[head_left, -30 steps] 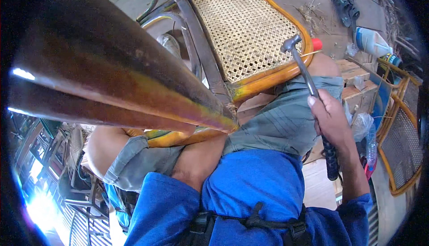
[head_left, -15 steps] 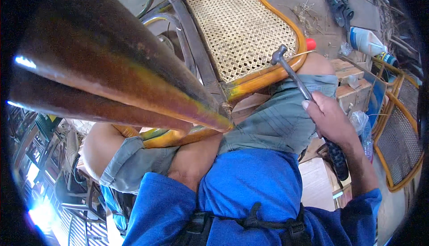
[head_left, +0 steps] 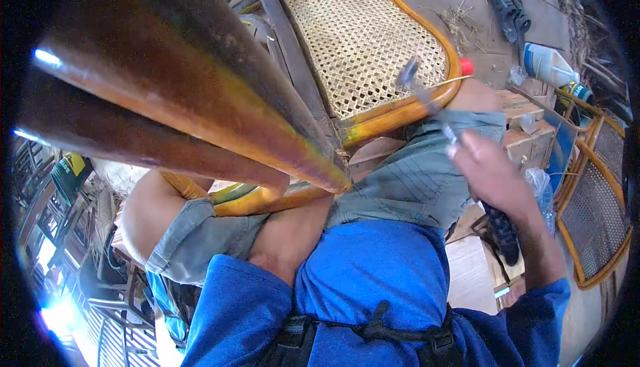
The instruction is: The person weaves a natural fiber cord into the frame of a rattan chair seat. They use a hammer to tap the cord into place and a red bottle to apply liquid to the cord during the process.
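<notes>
My right hand [head_left: 487,167] is closed round the handle of a hammer [head_left: 427,100]; its head, smeared by motion, appears over the lower right part of a woven cane panel [head_left: 360,40]. That panel sits in a curved orange-brown rattan frame [head_left: 383,119], which leans across my lap. Thick dark brown poles [head_left: 193,100] of the same furniture rise toward the upper left, close in front of me. My left forearm [head_left: 293,234] reaches up under the lower bent pole [head_left: 267,197]. The left hand itself is hidden behind the furniture.
On the right stands another cane-panelled rattan piece [head_left: 593,207], beside a clear plastic bottle [head_left: 548,204] and wooden blocks [head_left: 527,137]. Farther off lie dark sandals [head_left: 508,10] and a white-and-blue container [head_left: 547,64]. Chairs [head_left: 127,307] crowd the left.
The hammer and my right hand have turned blurred, with the hammer head shifted slightly left and up. The chair and view have moved only a little.
</notes>
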`<state>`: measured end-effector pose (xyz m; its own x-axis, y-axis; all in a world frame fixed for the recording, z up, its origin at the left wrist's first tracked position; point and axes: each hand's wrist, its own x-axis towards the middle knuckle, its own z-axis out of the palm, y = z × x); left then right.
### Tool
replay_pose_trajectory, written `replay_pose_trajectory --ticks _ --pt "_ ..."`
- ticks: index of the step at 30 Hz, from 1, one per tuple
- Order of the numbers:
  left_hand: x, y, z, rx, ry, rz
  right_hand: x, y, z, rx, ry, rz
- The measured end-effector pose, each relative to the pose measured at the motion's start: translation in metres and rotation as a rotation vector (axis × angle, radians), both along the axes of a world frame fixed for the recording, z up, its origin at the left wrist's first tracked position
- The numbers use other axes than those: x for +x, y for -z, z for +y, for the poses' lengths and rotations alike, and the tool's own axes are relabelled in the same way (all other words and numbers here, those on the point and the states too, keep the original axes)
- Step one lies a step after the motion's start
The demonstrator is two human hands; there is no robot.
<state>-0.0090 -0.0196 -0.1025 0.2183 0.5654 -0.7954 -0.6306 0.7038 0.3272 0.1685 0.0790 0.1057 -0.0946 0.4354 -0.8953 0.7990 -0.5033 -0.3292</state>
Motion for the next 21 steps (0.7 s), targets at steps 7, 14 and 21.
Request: replay_pose_trajectory --ticks 7,14,21 --pt "0.0 0.001 0.004 0.006 0.002 0.004 0.0 0.003 0.005 0.15 0.064 0.008" --pt "0.001 0.001 0.008 0.016 0.022 0.0 0.006 0.007 -0.007 0.134 -0.098 -0.005" --pt "-0.002 0.001 0.008 0.031 0.037 0.015 0.004 0.004 -0.001 0.214 -0.028 0.009"
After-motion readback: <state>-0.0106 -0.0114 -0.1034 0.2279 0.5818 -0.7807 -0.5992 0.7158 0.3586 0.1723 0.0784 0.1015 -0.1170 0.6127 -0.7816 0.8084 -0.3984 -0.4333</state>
